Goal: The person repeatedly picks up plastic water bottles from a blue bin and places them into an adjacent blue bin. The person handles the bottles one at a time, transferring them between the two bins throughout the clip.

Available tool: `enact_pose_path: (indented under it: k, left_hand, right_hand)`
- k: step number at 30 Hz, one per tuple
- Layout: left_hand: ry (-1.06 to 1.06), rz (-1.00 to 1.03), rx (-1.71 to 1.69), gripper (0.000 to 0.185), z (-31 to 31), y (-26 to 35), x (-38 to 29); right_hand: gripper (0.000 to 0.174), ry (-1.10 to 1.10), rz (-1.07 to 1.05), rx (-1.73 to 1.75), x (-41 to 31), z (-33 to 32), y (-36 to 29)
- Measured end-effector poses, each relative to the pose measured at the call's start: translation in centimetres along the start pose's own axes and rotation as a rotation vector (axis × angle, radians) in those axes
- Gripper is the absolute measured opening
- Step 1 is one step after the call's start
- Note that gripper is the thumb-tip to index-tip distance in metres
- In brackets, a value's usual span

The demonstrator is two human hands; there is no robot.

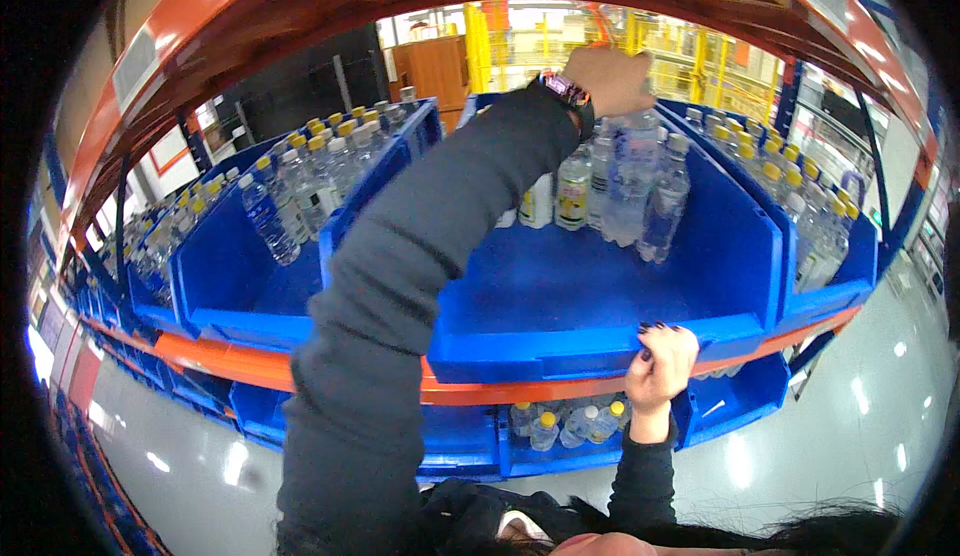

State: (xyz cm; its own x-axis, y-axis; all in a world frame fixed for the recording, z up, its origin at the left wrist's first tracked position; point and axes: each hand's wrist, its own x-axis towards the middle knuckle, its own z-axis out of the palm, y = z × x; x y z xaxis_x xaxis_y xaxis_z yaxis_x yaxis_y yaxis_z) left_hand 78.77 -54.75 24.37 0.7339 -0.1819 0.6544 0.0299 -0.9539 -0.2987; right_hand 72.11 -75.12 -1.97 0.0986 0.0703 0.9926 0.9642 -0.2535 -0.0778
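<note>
My left hand (609,80) reaches over the wide blue plastic bin (570,286) and grips the top of a clear plastic bottle (628,181). Its neck and cap are hidden by my fingers. Just right of it stands another clear bottle (666,199) with a whitish cap. A bottle with a yellow label (573,192) and a white-bodied bottle (536,203) are to the left, partly behind my sleeve. My right hand (661,364) holds the bin's front rim, fingertips over the edge.
Neighbouring blue bins hold upright bottles (322,173) and yellow-capped bottles (806,181). One blue-labelled bottle (268,218) leans. An orange rack beam (525,391) runs below the bins, another beam (225,38) overhead. Lower bins hold bottles (545,431). Yellow fencing (697,75) stands behind.
</note>
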Motion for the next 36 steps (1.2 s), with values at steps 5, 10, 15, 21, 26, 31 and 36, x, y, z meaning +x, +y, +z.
enact_pose_path:
  k: [5, 10, 15, 21, 26, 31, 36]
  left_hand:
    - [0.043, 0.082, -0.106, 0.044, -9.5, -2.5, -1.5]
    - [-0.231, -0.009, -0.287, 0.045, -20.5, -4.7, -7.9]
    - [-0.442, -0.111, -0.212, 0.045, -28.2, -5.3, -16.6]
    - [-0.397, -0.413, 0.051, 0.037, -31.3, -11.0, -22.7]
    - [-0.222, -0.366, 0.321, 0.034, -27.4, -21.5, -28.5]
    - [-0.252, -0.471, 0.379, 0.037, -20.9, -29.6, -32.7]
    - [-0.326, -0.576, 0.329, 0.038, -15.0, -34.5, -35.3]
  right_hand:
    - [0.02, 0.044, -0.021, -0.028, -0.5, 0.3, 0.3]
    - [0.016, 0.052, -0.024, -0.04, -0.8, 0.3, 0.5]
    - [0.019, 0.046, 0.026, -0.091, -1.3, 0.3, 0.7]
    - [0.019, 0.072, 0.066, -0.165, -1.9, 0.5, 1.0]
    - [0.017, 0.093, 0.076, -0.192, -2.1, 0.6, 1.1]
    - [0.017, 0.094, 0.097, -0.215, -2.1, 0.5, 1.0]
    - [0.018, 0.078, 0.119, -0.232, -2.2, 0.3, 1.1]
